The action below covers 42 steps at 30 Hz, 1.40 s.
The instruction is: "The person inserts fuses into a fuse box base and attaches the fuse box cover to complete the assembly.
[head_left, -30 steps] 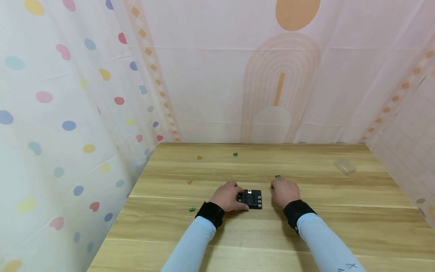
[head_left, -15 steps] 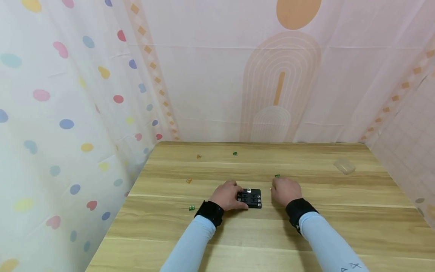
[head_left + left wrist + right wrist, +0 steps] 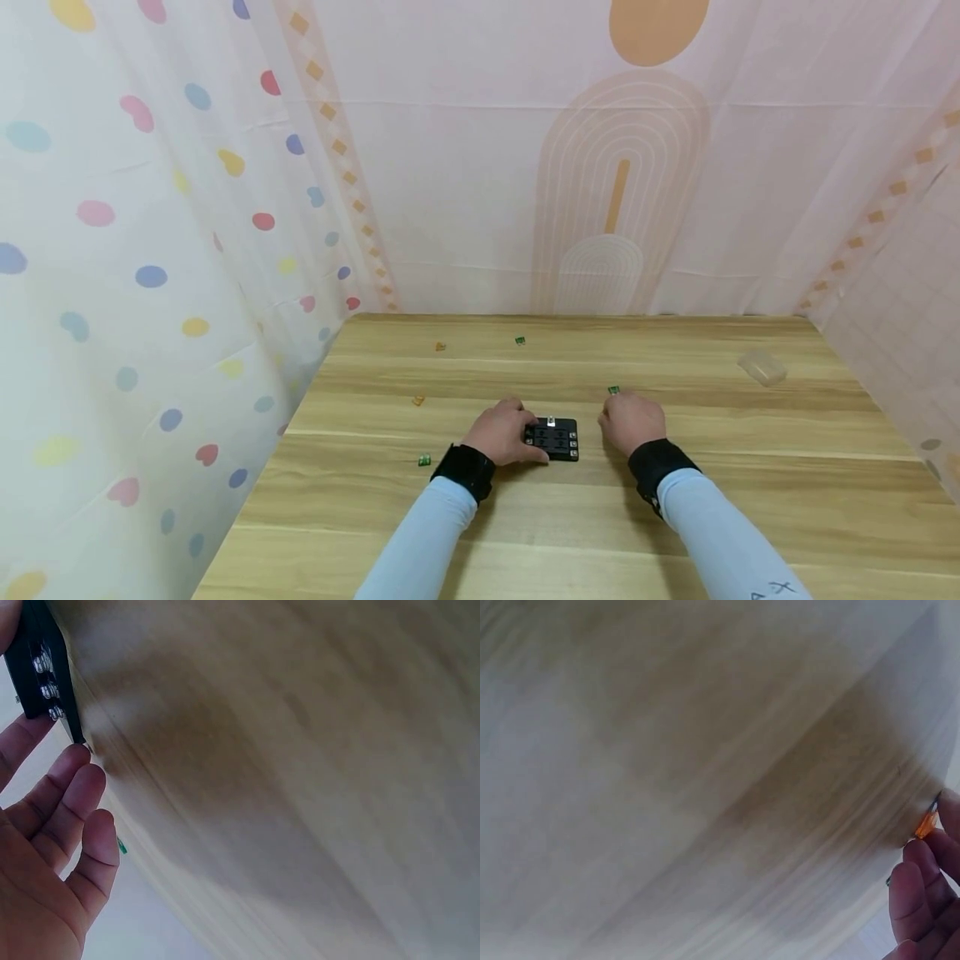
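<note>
A black fuse block point(image 3: 561, 446) with silver screw terminals lies on the wooden table in the head view. My left hand point(image 3: 498, 435) grips its left end, thumb at the near edge and fingers at the far one. The left wrist view shows the screws along one side of the block point(image 3: 56, 671). To the right of the block, my right hand point(image 3: 632, 423) is low over the table. In the right wrist view its fingertips pinch an orange blade fuse point(image 3: 926, 823), partly covered by them. A green blade fuse point(image 3: 613, 390) lies just beyond that hand.
Two orange fuses point(image 3: 418, 401) and two green ones point(image 3: 424, 460) lie scattered left of and behind the block. A clear plastic cover point(image 3: 762, 367) is at the back right. Patterned curtains point(image 3: 465, 167) hang behind the table and at its sides.
My right hand has shifted very slightly to the right, its fingers still close to the table. My left hand and the fuse block have stayed in place.
</note>
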Motion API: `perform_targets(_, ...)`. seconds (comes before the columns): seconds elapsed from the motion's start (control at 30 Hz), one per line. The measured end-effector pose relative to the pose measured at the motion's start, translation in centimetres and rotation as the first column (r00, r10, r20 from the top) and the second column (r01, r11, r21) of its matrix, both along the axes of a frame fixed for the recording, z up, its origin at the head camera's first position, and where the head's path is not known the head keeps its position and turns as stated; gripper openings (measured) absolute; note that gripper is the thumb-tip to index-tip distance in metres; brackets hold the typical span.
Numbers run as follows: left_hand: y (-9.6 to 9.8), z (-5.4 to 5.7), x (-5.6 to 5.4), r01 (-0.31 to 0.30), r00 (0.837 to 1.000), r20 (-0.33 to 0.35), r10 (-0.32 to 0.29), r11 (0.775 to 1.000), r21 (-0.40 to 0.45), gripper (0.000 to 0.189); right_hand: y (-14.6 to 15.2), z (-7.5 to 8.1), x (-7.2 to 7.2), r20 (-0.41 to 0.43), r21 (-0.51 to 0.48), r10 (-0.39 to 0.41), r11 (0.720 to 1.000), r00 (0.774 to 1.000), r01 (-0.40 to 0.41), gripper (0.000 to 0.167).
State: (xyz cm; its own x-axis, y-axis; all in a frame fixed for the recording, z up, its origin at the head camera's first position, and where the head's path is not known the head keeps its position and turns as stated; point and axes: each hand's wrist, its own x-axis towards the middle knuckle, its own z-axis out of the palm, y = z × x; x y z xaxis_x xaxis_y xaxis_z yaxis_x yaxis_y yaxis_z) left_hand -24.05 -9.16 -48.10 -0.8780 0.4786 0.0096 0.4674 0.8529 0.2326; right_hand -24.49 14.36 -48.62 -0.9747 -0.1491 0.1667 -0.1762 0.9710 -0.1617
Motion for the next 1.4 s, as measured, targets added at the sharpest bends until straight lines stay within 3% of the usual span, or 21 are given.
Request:
perform_targets(0.37, 0.05, -0.15, 0.09, 0.018, 1.0, -0.022, -0.018, 1.0, -0.011, 0.063, -0.02, 0.2, 0.09, 0.014, 0.011, 0.001, 1.0, 1.0, -0.001, 0.008)
perform_targets(0.77, 0.16, -0.1, -0.04, 0.028, 0.998, -0.048, -0.03, 0.999, -0.032, 0.063, 0.22, 0.1, -0.19, 0.006, -0.017, 0.003, 1.0, 1.0, -0.003, 0.009)
perform_targets(1.4, 0.08, -0.07, -0.04, 0.03, 0.997, -0.065, -0.033, 0.998, -0.046, 0.063, -0.02, 0.61, -0.2, -0.006, -0.136, 0.041, 0.99, 0.999, -0.041, 0.003)
